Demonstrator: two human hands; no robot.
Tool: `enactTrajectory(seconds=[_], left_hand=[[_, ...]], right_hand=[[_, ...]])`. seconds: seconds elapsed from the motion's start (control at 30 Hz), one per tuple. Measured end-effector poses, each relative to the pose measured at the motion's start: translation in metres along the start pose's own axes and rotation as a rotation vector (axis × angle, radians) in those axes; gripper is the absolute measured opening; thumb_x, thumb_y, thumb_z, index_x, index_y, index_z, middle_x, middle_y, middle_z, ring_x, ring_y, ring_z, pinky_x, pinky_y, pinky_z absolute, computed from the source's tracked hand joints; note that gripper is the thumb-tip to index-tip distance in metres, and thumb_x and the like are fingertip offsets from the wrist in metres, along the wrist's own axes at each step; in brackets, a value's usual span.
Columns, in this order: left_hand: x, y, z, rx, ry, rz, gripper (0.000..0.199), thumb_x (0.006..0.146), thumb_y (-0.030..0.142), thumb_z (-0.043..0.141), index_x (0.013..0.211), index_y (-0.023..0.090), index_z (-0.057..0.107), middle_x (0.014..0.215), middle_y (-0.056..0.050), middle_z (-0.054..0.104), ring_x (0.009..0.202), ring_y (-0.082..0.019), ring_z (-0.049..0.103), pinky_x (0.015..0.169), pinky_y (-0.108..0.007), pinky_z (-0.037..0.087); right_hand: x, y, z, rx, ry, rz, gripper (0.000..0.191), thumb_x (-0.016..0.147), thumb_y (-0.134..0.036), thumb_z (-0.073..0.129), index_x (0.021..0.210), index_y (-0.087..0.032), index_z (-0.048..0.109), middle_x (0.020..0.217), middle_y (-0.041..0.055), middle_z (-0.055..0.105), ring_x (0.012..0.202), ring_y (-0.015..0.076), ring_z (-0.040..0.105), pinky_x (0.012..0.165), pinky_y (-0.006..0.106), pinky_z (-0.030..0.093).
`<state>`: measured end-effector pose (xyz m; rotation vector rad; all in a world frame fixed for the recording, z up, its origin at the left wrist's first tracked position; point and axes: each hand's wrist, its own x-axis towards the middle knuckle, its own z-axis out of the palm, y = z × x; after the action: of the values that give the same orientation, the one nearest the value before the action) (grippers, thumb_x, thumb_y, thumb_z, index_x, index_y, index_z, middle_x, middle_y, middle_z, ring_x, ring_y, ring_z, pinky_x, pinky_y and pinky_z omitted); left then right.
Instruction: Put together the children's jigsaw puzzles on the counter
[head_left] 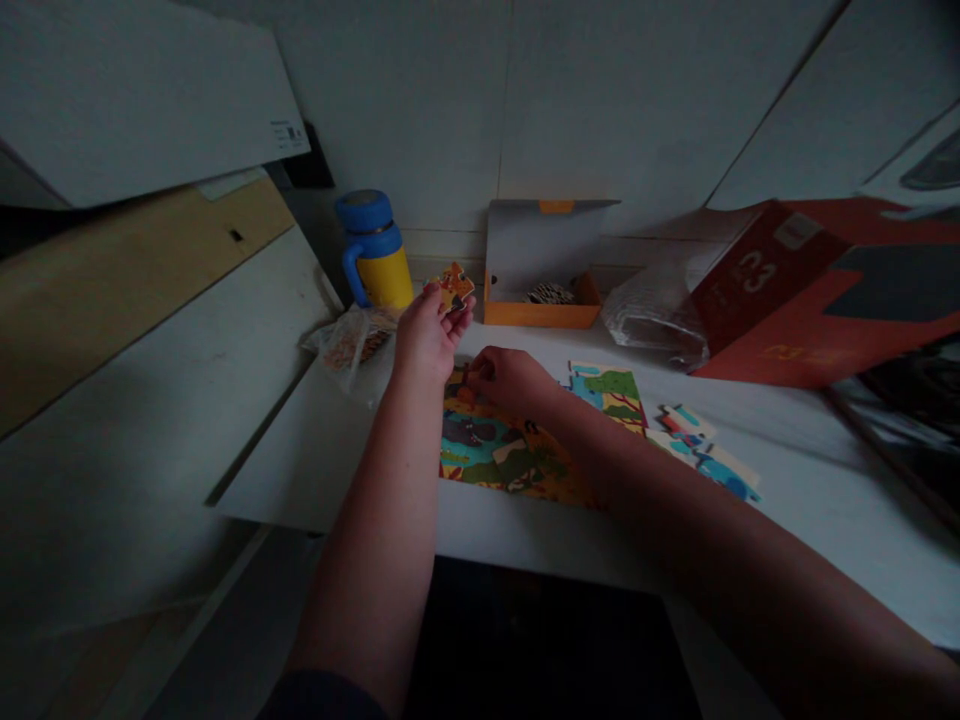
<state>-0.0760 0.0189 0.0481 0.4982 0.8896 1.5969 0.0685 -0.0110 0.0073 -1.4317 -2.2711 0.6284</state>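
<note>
My left hand (431, 325) is raised above the table and pinches an orange and yellow jigsaw puzzle piece (454, 288), its printed face towards me. Lower and to the right, my right hand (514, 380) has its fingers bent together at the upper left part of a partly joined jigsaw puzzle (476, 440). Its fingertips touch the puzzle there; whether they grip a piece is hidden. The puzzle shows a blue pond, a grey animal and green plants. My right forearm covers part of it. Several loose puzzle pieces (686, 425) lie to the right.
Behind the puzzle stands an open orange box (544, 315) with pieces inside. A blue and yellow jug (384, 270) and a clear plastic bag (349, 345) are at the back left. Crumpled plastic (656, 315) and a red box (795, 290) stand right, on the white table (840, 480).
</note>
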Motion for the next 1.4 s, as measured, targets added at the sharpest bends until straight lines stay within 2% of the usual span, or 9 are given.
enactTrajectory(seconds=[0.23, 0.4, 0.63, 0.73, 0.87, 1.0, 1.1, 1.2, 1.4], left_hand=[[0.003, -0.009, 0.0, 0.149, -0.031, 0.075, 0.022, 0.095, 0.039, 0.072, 0.109, 0.023, 0.066, 0.095, -0.005, 0.078, 0.082, -0.018, 0.078, 0.073, -0.027, 0.058], [0.001, -0.018, 0.004, 0.26, -0.075, 0.101, 0.028, 0.09, 0.041, 0.079, 0.106, 0.022, 0.067, 0.096, -0.005, 0.077, 0.077, -0.016, 0.077, 0.068, -0.024, 0.056], [-0.014, -0.039, 0.009, 0.516, -0.405, 0.079, 0.024, 0.082, 0.032, 0.085, 0.099, 0.02, 0.074, 0.095, -0.007, 0.078, 0.077, -0.018, 0.073, 0.066, -0.026, 0.058], [-0.017, -0.046, 0.011, 0.595, -0.456, 0.105, 0.026, 0.081, 0.035, 0.086, 0.099, 0.02, 0.075, 0.094, -0.007, 0.078, 0.075, -0.017, 0.071, 0.061, -0.025, 0.057], [-0.013, -0.047, 0.011, 0.517, -0.33, 0.083, 0.022, 0.089, 0.038, 0.08, 0.097, 0.02, 0.073, 0.093, -0.006, 0.078, 0.07, -0.015, 0.071, 0.061, -0.024, 0.056], [-0.009, -0.04, 0.011, 0.392, -0.186, 0.072, 0.019, 0.09, 0.035, 0.078, 0.099, 0.02, 0.07, 0.099, -0.005, 0.079, 0.071, -0.015, 0.075, 0.063, -0.023, 0.055], [-0.007, -0.034, 0.011, 0.342, -0.124, 0.08, 0.019, 0.091, 0.035, 0.078, 0.099, 0.02, 0.068, 0.093, -0.005, 0.079, 0.074, -0.016, 0.076, 0.066, -0.023, 0.056], [-0.006, -0.031, 0.01, 0.314, -0.1, 0.072, 0.018, 0.093, 0.034, 0.076, 0.099, 0.02, 0.067, 0.089, -0.006, 0.079, 0.076, -0.016, 0.077, 0.068, -0.024, 0.056], [-0.007, -0.032, 0.011, 0.308, -0.093, 0.055, 0.021, 0.091, 0.037, 0.078, 0.099, 0.02, 0.068, 0.089, -0.006, 0.079, 0.074, -0.015, 0.076, 0.068, -0.023, 0.054]], right_hand=[[0.001, 0.002, 0.002, -0.039, 0.023, -0.014, 0.019, 0.088, -0.031, 0.074, 0.103, -0.02, 0.074, 0.095, 0.0076, 0.08, 0.079, 0.0212, 0.068, 0.067, 0.029, 0.042], [-0.008, 0.015, -0.021, 0.126, 0.322, 0.126, 0.014, 0.098, -0.029, 0.06, 0.104, -0.021, 0.069, 0.097, 0.0073, 0.079, 0.077, 0.0191, 0.069, 0.07, 0.03, 0.046], [-0.028, 0.041, -0.043, 0.524, 0.419, 0.142, 0.047, 0.093, -0.056, 0.069, 0.123, -0.02, 0.062, 0.104, 0.0099, 0.077, 0.072, 0.0178, 0.071, 0.059, 0.028, 0.051], [-0.034, 0.052, -0.039, 0.547, 0.445, 0.143, 0.044, 0.088, -0.055, 0.075, 0.112, -0.02, 0.064, 0.094, 0.0074, 0.076, 0.072, 0.0183, 0.071, 0.059, 0.028, 0.053], [-0.038, 0.062, -0.028, 0.69, 0.396, 0.196, 0.036, 0.084, -0.048, 0.079, 0.099, -0.022, 0.058, 0.093, 0.0041, 0.073, 0.069, 0.0177, 0.073, 0.062, 0.029, 0.058], [-0.04, 0.061, -0.02, 0.808, 0.245, 0.228, 0.044, 0.086, -0.037, 0.076, 0.123, -0.026, 0.057, 0.1, 0.0026, 0.073, 0.072, 0.0174, 0.075, 0.064, 0.029, 0.061], [-0.043, 0.054, -0.019, 0.727, 0.186, 0.176, 0.04, 0.092, -0.036, 0.069, 0.13, -0.03, 0.058, 0.102, 0.0028, 0.074, 0.077, 0.0181, 0.076, 0.063, 0.028, 0.059], [-0.046, 0.046, -0.018, 0.56, 0.231, 0.15, 0.023, 0.097, -0.04, 0.063, 0.116, -0.028, 0.062, 0.092, 0.0019, 0.077, 0.073, 0.0181, 0.074, 0.06, 0.026, 0.053], [-0.049, 0.029, -0.01, 0.347, 0.209, 0.116, 0.013, 0.098, -0.037, 0.062, 0.105, -0.026, 0.065, 0.088, 0.0009, 0.08, 0.071, 0.0168, 0.07, 0.064, 0.027, 0.045]])
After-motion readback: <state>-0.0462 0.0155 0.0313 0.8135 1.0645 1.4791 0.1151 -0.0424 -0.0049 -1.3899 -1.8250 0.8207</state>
